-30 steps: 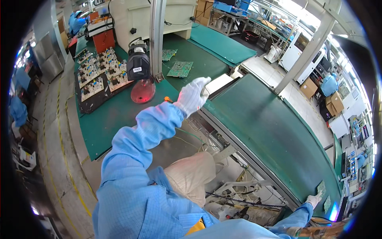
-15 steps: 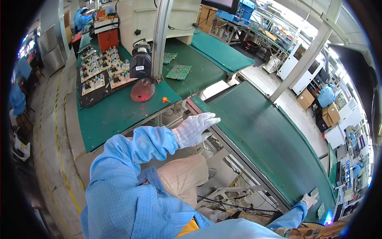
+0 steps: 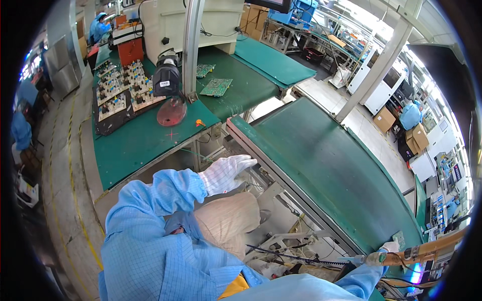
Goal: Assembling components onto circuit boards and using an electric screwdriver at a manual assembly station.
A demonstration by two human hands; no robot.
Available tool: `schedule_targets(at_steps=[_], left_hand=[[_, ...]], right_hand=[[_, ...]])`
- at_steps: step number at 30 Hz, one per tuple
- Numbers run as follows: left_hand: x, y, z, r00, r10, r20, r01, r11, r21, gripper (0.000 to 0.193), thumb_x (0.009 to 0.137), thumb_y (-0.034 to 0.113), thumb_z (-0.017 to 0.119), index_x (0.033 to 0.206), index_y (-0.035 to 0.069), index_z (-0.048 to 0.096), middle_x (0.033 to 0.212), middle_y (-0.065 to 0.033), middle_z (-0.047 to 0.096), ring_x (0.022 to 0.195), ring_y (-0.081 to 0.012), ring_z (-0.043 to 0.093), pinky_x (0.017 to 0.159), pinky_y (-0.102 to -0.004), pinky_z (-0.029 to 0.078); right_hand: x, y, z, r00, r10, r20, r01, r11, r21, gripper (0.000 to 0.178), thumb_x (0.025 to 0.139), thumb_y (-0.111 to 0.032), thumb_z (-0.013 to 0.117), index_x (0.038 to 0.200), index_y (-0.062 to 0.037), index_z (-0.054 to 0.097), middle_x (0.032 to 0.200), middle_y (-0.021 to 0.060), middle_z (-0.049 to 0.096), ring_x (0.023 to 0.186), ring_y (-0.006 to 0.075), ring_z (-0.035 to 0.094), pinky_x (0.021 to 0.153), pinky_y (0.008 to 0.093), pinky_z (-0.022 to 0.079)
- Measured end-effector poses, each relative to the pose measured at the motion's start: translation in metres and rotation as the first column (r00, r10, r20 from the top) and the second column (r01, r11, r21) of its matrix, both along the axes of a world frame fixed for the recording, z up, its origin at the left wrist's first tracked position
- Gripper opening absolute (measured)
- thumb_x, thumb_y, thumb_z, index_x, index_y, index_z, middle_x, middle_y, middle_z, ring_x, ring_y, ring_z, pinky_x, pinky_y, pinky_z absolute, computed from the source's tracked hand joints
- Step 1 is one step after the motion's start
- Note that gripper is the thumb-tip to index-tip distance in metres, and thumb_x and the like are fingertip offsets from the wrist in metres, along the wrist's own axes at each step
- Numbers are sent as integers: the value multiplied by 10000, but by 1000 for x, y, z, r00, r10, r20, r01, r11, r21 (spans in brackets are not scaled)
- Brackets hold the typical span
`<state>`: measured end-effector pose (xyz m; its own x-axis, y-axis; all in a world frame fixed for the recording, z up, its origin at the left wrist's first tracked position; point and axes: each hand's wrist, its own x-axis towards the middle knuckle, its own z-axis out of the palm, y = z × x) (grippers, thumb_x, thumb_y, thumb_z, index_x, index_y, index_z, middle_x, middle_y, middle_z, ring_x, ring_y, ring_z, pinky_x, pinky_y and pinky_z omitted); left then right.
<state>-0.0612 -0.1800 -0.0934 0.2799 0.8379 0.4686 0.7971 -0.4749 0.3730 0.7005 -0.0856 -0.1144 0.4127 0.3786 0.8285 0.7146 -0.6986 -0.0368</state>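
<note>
My left hand, in a white glove, hangs beside the near edge of the green conveyor belt. Its fingers are stretched out and it holds nothing. At the belt's lower right end is my right hand, also gloved and partly covered by a brown pole-like thing. A small green circuit board stands out past its fingers. The hand appears closed on this board's near edge, though most of the fingers are hidden.
On the green table at left lie a black tray bearing several boards, a black scanner, a clear round dish and an orange piece. Another green board lies behind the metal post. Frame bars and cables run below the belt.
My left hand has drawn back and down from the belt's edge. The brown pole-like thing now covers part of my right hand and hides the second board there. The whole view has shifted slightly.
</note>
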Motion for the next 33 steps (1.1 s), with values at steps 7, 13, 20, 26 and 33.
schedule_targets(at_steps=[7, 13, 20, 26, 33], left_hand=[[-25, -18, -7, 994, 100, -34, -101, 995, -18, 607, 750, 150, 734, 1298, 95, 479, 1267, -154, 544, 1171, -329, 540, 937, -414, 497], [-23, -18, -14, 984, 162, 71, -158, 986, -56, 568, 774, 160, 707, 1291, 91, 484, 1235, -131, 563, 1124, -307, 563, 928, -392, 494], [7, -5, 9, 978, -47, 202, 47, 999, 7, 528, 788, 138, 703, 1281, 91, 522, 1254, -120, 561, 1129, -295, 568, 923, -379, 501], [52, 16, 52, 959, -144, 243, 126, 988, 86, 507, 795, 173, 697, 1268, 87, 534, 1271, -117, 560, 1161, -280, 557, 956, -382, 485], [154, 46, 84, 965, -263, -13, 254, 917, 307, 664, 755, 303, 735, 1328, 101, 468, 1304, -136, 527, 1299, -337, 424, 1079, -416, 368]], right_hand=[[4, 5, 23, 973, -15, -230, -7, 995, -97, 235, 858, -158, 531, 1037, -74, 658, 1067, 201, 649, 984, 359, 631, 870, 444, 488], [-3, -22, 43, 906, -74, -416, -12, 980, -200, 207, 851, -141, 550, 1012, -74, 663, 1062, 191, 650, 1001, 350, 631, 874, 432, 494], [-44, -44, 60, 995, -6, -98, -36, 907, -419, 177, 901, -157, 535, 921, -69, 688, 935, 164, 658, 817, 357, 659, 670, 457, 520], [-113, -12, 97, 845, 534, -30, -510, 788, -344, 173, 846, -131, 581, 980, -131, 691, 865, 124, 635, 776, 347, 637, 693, 447, 512], [-343, -29, 144, 474, 792, -384, -871, 357, -337, 362, 789, -79, 619, 1137, -180, 622, 929, 141, 669, 842, 359, 637, 741, 476, 502]])
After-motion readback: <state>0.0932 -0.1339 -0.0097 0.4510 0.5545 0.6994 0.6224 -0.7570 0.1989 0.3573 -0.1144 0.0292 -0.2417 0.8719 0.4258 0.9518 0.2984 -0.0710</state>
